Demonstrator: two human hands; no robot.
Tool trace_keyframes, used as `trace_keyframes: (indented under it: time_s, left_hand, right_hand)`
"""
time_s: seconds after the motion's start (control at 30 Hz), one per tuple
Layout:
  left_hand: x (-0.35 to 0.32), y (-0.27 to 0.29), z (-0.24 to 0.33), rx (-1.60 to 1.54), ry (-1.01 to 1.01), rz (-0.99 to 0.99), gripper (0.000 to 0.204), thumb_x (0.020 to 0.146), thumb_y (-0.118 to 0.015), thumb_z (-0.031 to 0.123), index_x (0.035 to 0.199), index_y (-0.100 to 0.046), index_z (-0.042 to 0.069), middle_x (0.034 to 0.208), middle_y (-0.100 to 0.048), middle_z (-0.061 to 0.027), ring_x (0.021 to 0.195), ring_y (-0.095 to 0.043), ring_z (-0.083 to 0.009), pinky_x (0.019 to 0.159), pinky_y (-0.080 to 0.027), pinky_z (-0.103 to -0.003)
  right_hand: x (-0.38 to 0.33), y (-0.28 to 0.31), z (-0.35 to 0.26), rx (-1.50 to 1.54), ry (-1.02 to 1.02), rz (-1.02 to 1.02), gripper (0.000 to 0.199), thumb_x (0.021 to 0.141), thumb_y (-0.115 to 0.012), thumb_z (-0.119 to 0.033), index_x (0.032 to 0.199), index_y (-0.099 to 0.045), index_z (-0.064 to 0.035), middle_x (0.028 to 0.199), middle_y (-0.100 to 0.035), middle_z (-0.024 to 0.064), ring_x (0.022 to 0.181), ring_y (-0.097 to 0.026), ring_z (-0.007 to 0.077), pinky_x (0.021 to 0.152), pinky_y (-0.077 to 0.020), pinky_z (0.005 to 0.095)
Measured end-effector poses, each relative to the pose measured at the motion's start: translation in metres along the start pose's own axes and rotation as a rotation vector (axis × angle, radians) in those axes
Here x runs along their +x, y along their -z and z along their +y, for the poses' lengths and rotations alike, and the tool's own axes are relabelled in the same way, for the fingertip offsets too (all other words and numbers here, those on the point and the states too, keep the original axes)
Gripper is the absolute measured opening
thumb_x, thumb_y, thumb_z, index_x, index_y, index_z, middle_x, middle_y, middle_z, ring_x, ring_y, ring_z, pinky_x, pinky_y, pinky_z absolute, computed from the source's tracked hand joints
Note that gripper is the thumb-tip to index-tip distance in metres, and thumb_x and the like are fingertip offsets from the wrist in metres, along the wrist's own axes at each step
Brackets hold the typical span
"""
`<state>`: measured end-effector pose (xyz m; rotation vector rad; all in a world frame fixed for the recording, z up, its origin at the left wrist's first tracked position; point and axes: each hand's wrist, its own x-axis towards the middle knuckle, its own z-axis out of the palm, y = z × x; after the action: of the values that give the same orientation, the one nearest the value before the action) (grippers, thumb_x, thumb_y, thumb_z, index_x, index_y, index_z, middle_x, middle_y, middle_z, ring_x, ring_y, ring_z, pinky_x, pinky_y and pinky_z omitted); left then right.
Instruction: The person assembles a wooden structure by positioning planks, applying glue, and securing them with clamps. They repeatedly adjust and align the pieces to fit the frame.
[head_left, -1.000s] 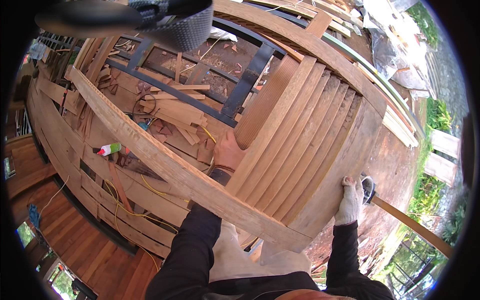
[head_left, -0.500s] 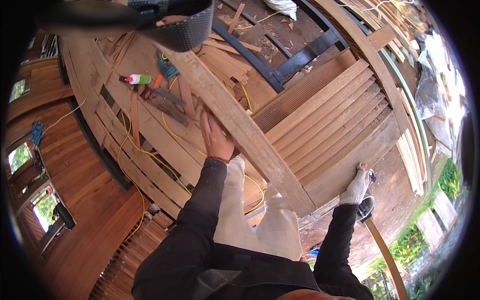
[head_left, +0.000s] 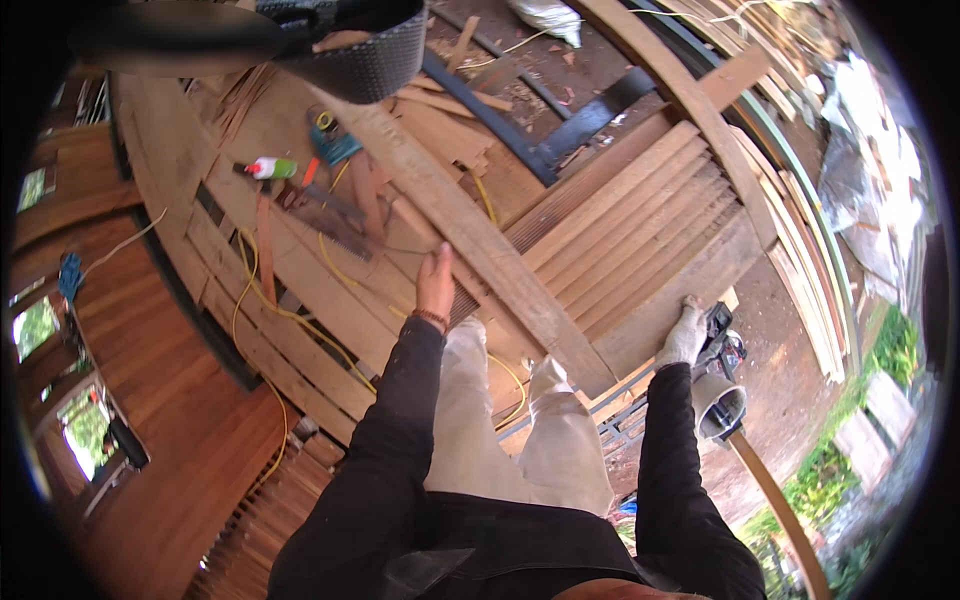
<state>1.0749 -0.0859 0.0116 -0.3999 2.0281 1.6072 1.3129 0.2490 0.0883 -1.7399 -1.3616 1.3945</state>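
A louvered wooden door (head_left: 640,235), with a long stile (head_left: 500,265) and parallel slats, tilts in front of my legs. My bare left hand (head_left: 435,285) is closed on the near left edge of the stile, some fingers hidden behind the wood. My right hand (head_left: 684,335), in a pale knitted glove, grips the broad bottom rail (head_left: 680,290) near its lower right edge; its fingertips show over the rim and the rest are hidden. Just beyond the right hand is a dark power tool (head_left: 717,330), partly covered.
On the planks left of the door lie a green-and-white bottle (head_left: 272,168), a teal power tool (head_left: 335,145), a handsaw (head_left: 330,222) and a yellow cord (head_left: 340,345). A black metal frame (head_left: 540,165) lies beyond. Stacked timber (head_left: 805,290) and a grey pipe end (head_left: 720,400) are at right.
The door has shifted left and its edge has turned, showing more of the stile's side. My left hand has slid down the edge; my right hand has moved left, uncovering the dark tool.
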Motion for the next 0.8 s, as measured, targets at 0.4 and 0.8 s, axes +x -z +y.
trace_keyframes:
  time_s: [0.4,0.8]
  left_hand:
    - [0.002,0.0,0.011,-0.088,0.084,0.029,0.065,0.111,-0.045,0.046,0.145,-0.048,-0.009,0.145,-0.056,-0.0185,0.131,-0.054,-0.0276,0.111,-0.041,-0.036]
    - [0.003,0.004,0.023,-0.154,0.196,0.105,0.1,0.098,-0.044,0.075,0.165,-0.02,0.004,0.17,-0.025,-0.0144,0.154,-0.028,-0.0311,0.126,-0.021,-0.043]
  right_hand:
    - [-0.001,-0.001,0.035,0.001,-0.075,-0.048,0.031,0.1,-0.07,-0.031,0.108,-0.06,-0.0021,0.097,-0.061,-0.0009,0.093,-0.054,0.0095,0.087,-0.0455,0.0277]
    - [-0.031,-0.01,0.032,0.093,-0.126,-0.084,0.039,0.097,-0.073,-0.024,0.12,-0.056,0.0031,0.108,-0.069,0.0112,0.1,-0.064,0.016,0.091,-0.0514,0.0312]
